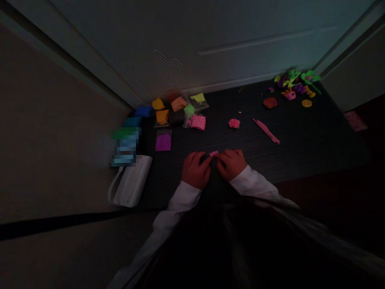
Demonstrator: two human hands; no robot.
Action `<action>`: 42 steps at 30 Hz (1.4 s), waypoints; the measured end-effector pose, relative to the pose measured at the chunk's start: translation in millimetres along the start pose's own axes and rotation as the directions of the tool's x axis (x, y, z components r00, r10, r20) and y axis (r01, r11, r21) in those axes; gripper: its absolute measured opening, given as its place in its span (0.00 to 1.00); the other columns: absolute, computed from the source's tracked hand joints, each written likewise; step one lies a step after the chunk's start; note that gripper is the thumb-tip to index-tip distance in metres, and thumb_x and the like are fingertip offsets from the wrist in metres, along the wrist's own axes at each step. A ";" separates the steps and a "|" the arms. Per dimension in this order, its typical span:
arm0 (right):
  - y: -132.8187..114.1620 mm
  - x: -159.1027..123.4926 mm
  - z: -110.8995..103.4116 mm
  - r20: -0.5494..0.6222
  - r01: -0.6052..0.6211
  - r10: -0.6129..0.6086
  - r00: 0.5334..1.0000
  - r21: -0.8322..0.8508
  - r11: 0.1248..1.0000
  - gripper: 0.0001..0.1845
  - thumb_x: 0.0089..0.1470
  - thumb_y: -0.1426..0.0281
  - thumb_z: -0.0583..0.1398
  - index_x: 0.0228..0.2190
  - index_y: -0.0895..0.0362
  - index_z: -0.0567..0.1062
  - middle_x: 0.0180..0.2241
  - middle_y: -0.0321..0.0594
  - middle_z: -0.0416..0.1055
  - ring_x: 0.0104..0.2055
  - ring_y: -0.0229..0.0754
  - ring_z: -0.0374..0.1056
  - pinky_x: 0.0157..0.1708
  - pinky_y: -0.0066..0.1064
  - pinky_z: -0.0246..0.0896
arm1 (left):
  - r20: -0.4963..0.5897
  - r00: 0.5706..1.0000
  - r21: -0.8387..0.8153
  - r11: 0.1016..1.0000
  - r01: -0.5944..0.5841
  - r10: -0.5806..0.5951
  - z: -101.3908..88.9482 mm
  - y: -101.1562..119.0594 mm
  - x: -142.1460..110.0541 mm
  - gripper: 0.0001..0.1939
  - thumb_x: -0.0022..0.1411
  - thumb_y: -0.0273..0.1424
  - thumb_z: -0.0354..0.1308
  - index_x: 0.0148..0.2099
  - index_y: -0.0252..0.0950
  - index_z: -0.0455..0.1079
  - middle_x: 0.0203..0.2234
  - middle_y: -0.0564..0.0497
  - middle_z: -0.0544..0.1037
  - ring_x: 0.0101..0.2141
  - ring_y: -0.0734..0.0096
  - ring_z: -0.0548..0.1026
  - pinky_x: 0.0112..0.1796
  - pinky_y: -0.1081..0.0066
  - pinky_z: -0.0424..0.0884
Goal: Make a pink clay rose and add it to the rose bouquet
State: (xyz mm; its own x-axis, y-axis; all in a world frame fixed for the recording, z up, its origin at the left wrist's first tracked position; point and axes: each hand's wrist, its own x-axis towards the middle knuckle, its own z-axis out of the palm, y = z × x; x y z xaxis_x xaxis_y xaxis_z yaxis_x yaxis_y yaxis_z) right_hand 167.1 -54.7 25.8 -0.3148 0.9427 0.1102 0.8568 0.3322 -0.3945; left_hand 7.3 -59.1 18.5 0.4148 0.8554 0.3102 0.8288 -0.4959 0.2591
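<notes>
Sleeves: white, nearest me, leading to both hands on the dark mat (pixel 300 132).
Left hand (pixel 195 169): fingers curled, pinching the pink clay piece (pixel 213 153).
Right hand (pixel 231 163): fingers curled on the same piece — shaping looks in progress.
Next move: I judge small, gentle presses.
Room: open mat ahead; pink clay flower (pixel 234 123), pink modelling tool (pixel 266 131) well apart; clay bags (pixel 180 114) far left.

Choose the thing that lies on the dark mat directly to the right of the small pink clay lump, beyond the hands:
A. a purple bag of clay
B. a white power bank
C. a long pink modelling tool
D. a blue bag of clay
C: the long pink modelling tool lies slanted on the mat just right of the pink clay lump, while the hands work nearer the camera.
</notes>
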 end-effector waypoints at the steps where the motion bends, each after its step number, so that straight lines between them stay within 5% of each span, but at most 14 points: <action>1: 0.2 0.0 0.0 -0.001 0.000 0.000 1.000 -0.004 1.000 0.15 0.50 0.68 0.48 0.39 0.55 0.68 0.32 0.40 0.66 0.36 0.40 0.60 0.38 0.34 0.40 | -0.004 1.000 0.001 1.000 0.003 -0.003 0.0 -0.1 0.0 0.16 0.52 0.27 0.48 0.45 0.38 0.66 0.42 0.44 0.65 0.45 0.60 0.58 0.46 0.59 0.58; 42: 0.6 0.7 3.0 -0.019 -0.027 0.027 0.999 0.024 0.999 0.16 0.51 0.69 0.49 0.42 0.56 0.67 0.33 0.41 0.67 0.37 0.41 0.60 0.39 0.34 0.40 | -0.033 0.999 -0.018 1.000 -0.011 0.011 1.5 2.3 3.9 0.14 0.52 0.27 0.49 0.42 0.36 0.68 0.41 0.44 0.66 0.45 0.61 0.59 0.45 0.60 0.59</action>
State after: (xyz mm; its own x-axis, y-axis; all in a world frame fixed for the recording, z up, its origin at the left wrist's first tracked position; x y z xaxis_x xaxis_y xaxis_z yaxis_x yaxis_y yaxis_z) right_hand 166.1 -53.9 22.9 -0.2839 0.9517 0.1166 0.8546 0.3063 -0.4194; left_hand 11.3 -56.7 18.9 0.4110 0.8448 0.3425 0.8174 -0.5079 0.2719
